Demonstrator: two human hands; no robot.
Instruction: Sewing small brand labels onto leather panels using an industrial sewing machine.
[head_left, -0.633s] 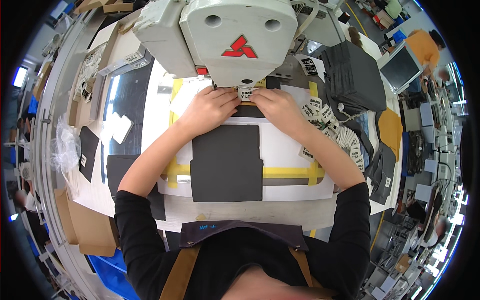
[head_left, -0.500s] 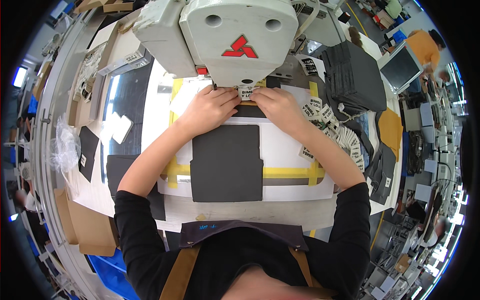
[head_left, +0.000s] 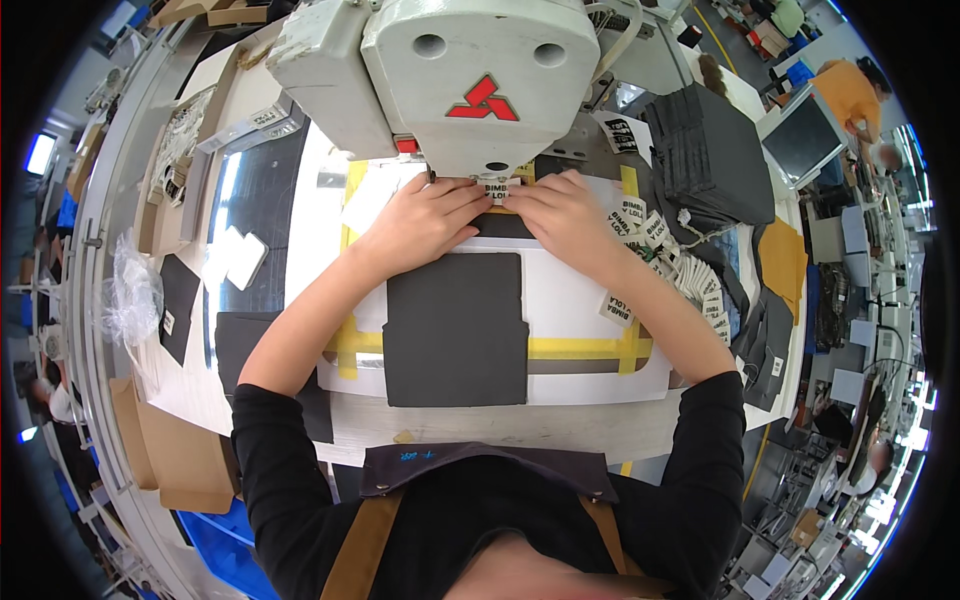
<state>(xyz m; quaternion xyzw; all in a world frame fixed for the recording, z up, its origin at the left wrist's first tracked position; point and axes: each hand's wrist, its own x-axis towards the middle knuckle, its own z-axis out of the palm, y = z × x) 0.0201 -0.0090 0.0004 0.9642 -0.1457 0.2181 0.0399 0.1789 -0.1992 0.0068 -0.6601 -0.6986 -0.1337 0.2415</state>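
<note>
A small white label with black lettering lies under the head of the white sewing machine. My left hand holds its left edge, fingers bent and drawn together. At the opposite edge the fingertips of my right hand pinch the label. Both hands press down close to the machine's needle area, which its head mostly hides. Just in front of my hands, a dark grey panel lies flat on white sheeting framed by yellow tape.
Loose white labels are heaped right of my right forearm. Behind them stands a stack of dark panels, with a monitor beyond. An open carton and clear plastic wrap are at left. A person in orange is far right.
The right hand has shifted slightly, its fingers a little more raised and to the right. Otherwise the hands, label and panel stay almost where they were.
</note>
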